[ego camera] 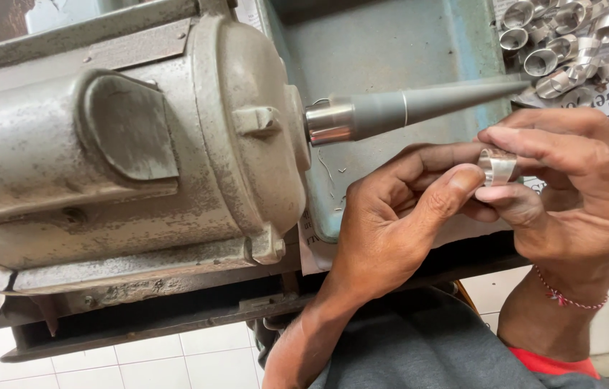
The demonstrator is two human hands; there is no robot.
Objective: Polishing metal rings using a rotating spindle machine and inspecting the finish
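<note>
Single head view, looking steeply down, close over hands (477, 202) beside motor (124, 144).

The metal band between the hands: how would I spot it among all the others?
Start at the big grey motor and follow its tapered spindle rightward. Just below its tip, the left hand and right hand pinch one shiny metal band between fingertips. Unlike the pile of bands at top right, it is held.

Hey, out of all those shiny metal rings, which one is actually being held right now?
The ring pinched between both hands, just below the spindle tip. The other rings lie heaped in a pile at top right, untouched.
</note>
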